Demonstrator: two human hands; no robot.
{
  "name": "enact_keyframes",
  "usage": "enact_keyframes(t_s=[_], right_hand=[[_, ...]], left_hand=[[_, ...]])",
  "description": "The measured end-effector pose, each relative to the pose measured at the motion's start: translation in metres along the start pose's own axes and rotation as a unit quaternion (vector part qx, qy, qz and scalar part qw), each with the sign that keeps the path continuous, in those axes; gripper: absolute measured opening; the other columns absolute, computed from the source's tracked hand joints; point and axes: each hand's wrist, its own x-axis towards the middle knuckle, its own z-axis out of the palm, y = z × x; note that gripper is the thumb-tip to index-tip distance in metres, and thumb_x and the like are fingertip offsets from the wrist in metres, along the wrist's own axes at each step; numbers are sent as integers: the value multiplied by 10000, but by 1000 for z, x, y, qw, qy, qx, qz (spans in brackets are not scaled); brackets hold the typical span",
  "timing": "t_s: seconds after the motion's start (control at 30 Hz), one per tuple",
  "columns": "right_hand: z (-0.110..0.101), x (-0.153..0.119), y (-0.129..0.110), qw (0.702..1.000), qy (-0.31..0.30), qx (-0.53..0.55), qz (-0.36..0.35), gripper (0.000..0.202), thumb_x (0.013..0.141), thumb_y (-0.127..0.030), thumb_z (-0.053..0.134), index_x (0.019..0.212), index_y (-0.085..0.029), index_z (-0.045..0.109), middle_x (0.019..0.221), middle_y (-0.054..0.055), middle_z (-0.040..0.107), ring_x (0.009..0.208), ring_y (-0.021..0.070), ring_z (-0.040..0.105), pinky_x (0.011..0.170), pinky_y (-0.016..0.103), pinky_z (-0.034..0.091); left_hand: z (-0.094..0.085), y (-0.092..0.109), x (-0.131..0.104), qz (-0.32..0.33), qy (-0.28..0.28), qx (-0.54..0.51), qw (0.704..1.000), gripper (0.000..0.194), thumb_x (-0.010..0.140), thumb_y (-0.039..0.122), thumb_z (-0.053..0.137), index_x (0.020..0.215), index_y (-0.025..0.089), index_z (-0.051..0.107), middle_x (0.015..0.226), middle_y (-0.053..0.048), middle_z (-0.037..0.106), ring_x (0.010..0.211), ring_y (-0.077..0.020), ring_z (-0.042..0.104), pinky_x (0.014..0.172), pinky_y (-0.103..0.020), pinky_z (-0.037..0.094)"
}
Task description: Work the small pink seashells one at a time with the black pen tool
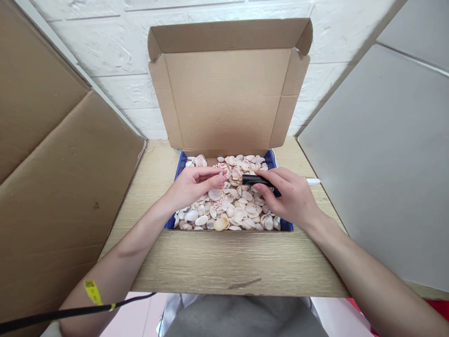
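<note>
Over an open box full of seashells, my left hand point(203, 182) pinches a small pale piece, probably a shell, between thumb and fingertips. My right hand point(287, 192) grips a black pen-like tool point(257, 180) from the right, its gold-coloured tip pointing left. A short gap lies between that tip and my left fingertips. White, cream and pinkish shells point(242, 214) cover the box floor below both hands. Part of the tool's rear end is hidden by my right fingers.
The box's cardboard lid point(226, 96) stands upright at the back, near a white brick wall point(115, 47). A large cardboard panel point(52, 201) rises at left, and a grey-white panel point(386, 154) at right. A black cable point(70, 312) crosses the lower left.
</note>
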Motion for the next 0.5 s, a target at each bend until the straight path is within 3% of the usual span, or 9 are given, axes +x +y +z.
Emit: enact_keyframes(t_s=[0.27,0.5], right_hand=[[-2,5,1,997,59,3,-46,238,861,-214,623,1097,-202,596,944,86,691,811,214,612,706,370,529],[-2,5,0,996,73,-1,-52,257,859,-213,627,1113,-219,591,949,83,691,811,216,620,701,382,535]], left_hand=[[0,-1,0,4,-1,0,1000,429,781,494,685,1080,191,739,877,-75,752,762,-169,660,565,-221,488],[0,-1,0,1,-12,1,1000,411,787,486,683,1067,190,741,894,-81,756,803,-186,680,557,-216,487]])
